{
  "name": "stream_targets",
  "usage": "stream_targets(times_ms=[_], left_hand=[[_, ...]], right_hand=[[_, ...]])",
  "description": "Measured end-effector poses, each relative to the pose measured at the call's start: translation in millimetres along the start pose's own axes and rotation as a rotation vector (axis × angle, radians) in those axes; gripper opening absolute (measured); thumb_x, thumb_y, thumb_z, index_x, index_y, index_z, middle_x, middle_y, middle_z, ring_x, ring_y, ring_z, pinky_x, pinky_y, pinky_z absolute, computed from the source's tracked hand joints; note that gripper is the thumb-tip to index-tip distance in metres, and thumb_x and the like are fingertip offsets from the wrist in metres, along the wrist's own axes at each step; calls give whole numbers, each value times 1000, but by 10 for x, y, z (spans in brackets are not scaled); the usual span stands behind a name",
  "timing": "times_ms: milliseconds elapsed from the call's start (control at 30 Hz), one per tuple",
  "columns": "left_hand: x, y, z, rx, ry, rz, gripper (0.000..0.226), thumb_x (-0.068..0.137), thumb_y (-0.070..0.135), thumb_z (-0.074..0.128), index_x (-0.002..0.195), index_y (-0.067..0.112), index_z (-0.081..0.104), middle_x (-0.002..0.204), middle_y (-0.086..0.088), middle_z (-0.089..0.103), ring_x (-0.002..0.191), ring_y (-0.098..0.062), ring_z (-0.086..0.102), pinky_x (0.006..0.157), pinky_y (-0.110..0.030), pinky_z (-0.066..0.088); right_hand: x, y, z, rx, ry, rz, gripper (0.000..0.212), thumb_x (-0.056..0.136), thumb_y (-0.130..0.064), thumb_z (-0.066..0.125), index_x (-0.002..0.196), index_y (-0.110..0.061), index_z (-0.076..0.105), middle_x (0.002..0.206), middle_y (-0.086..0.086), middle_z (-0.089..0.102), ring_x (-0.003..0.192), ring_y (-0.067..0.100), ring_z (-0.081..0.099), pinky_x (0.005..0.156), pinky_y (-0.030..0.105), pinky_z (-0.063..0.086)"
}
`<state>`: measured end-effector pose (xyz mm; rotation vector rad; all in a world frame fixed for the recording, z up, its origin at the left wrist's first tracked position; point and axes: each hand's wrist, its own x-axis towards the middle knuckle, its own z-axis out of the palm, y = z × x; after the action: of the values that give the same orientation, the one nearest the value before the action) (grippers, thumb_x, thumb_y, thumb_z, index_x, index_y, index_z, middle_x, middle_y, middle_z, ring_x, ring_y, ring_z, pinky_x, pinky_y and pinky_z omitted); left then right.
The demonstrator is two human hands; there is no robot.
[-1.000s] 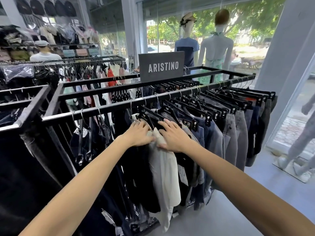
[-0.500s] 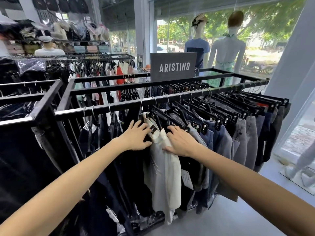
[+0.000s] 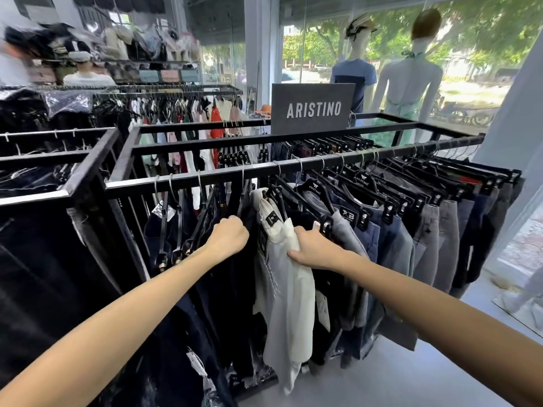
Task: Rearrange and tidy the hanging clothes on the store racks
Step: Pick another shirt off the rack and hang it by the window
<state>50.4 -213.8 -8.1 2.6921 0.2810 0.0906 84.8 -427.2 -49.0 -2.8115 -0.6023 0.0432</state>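
A black metal rack [image 3: 205, 180] carries trousers on black clip hangers. A pair of white trousers [image 3: 286, 295] hangs near the middle, with dark garments [image 3: 223, 289] on its left and blue and grey trousers [image 3: 396, 251] on its right. My left hand [image 3: 227, 239] is curled into a fist on the dark garments just left of the white pair. My right hand [image 3: 316, 248] grips the right edge of the white trousers, thumb on the cloth, next to a black hanger clip [image 3: 326, 227].
A grey ARISTINO sign [image 3: 313, 108] stands on the rack's top. Another black rack [image 3: 53, 171] adjoins on the left, more clothes rails behind. Two mannequins [image 3: 411, 77] face the window at the back. Grey floor [image 3: 411, 377] lies at the lower right.
My left hand went from flat fingers to a fist on the dark garments. My right hand shifted down and took hold of the white trousers' edge. The view moved closer.
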Motion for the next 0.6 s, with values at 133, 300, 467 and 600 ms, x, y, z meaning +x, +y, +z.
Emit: stream_targets(times_ms=[133,300,467,600], left_hand=[[4,-206,-143,23,9,-53,33,94,9,38,116,-8,54,126,-32,54,116,-46,52,93,-40,42],[-100,-293,-208,76,24,-53,34,92,7,39,122,-7,44,127,-32,53,119,-47,49,99,-42,40],[-191,-259,-155,485,260,200,41,86,12,49,125,6,40,120,-12,52,106,-34,58,80,-42,47],[-75,-201,-26,744,384,716,31,75,13,54,105,7,53,105,-10,51,97,-29,52,86,-39,46]], right_hand=[[-48,4,-30,-17,-31,-21,44,92,-37,52,122,-5,45,110,19,60,105,38,58,84,44,51],[-42,-17,-4,-13,-12,-23,44,92,-36,52,122,-5,43,113,20,60,107,39,58,82,42,50],[-78,-30,40,-6,22,-36,39,90,-34,50,119,-9,41,112,16,62,102,40,61,80,43,50],[-120,-9,40,-23,39,-84,45,91,-35,50,126,-12,35,120,14,58,104,40,60,76,42,46]])
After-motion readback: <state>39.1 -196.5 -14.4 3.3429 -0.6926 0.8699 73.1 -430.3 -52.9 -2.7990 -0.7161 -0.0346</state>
